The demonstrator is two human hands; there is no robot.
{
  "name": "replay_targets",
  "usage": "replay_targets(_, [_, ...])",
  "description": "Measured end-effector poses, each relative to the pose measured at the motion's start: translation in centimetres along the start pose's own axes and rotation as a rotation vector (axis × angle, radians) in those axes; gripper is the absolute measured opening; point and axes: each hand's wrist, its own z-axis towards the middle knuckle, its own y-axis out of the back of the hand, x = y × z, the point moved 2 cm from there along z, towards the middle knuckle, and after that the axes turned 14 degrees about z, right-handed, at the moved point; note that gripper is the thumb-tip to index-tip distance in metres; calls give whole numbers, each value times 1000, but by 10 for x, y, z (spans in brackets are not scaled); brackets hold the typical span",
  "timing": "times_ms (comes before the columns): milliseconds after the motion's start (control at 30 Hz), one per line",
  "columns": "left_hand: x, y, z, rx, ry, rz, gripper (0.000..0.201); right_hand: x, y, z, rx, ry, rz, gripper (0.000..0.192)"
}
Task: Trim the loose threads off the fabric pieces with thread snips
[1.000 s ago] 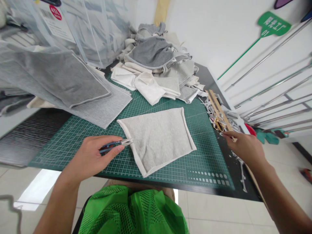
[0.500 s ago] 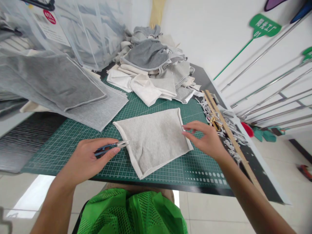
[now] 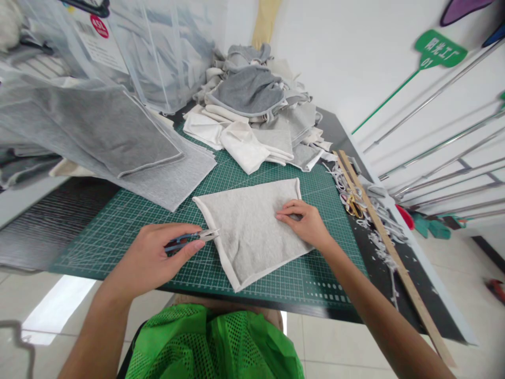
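A light grey piece of fabric [image 3: 248, 231] with pale, rolled edges lies flat on the green cutting mat [image 3: 118, 242]. My left hand [image 3: 155, 258] is closed around blue-handled thread snips [image 3: 205, 235], whose blades reach over the fabric's left edge. Over the right half of the same piece is my right hand [image 3: 305, 223], thumb and fingertips pressed together at or just above the surface. Whether a thread or a bit of cloth is pinched there is hidden.
Grey and white fabric pieces are heaped [image 3: 252, 100] at the back. Larger grey sheets [image 3: 153, 152] lie at left before a clear plastic box [image 3: 158, 52]. On the right are a wooden strip [image 3: 379, 231], gold-handled scissors [image 3: 354, 205] and loose trimmings [image 3: 381, 247].
My right hand has moved left from the fabric's right edge onto its surface, and its fingers have closed. The left hand still holds the snips at the left edge. The view has shifted slightly.
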Motion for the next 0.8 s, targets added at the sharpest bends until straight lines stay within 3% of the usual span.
replay_targets(133, [-1, 0, 0, 2, -4, 4, 23, 6, -3, 3, -29, 36, -40, 14])
replay_targets(233, [0, -1, 0, 2, -4, 7, 24, 14, 14, 5, -144, 47, -85, 15])
replay_targets(333, [0, -1, -1, -3, -19, 6, 24, 21, 59, 2, -357, 16, -193, 19])
replay_targets(400, [0, -1, -1, -10, -24, 8, 23, 21, 97, -6, -493, -50, -488, 22])
replay_targets(467, [0, -1, -1, -6, -21, 7, 23, 17, 132, -17, -523, -100, -593, 22])
replay_targets(600, [0, 0, 0, -6, -20, 4, 24, 1, 174, -47, -365, -242, -749, 15])
replay_targets(700, [-1, 0, 0, -17, -17, 9, 25, -14, 181, -70, -216, -340, -784, 21])
replay_targets(800, [0, 0, 0, -14, -10, 19, 25, -24, 180, -86, -175, -420, -834, 28])
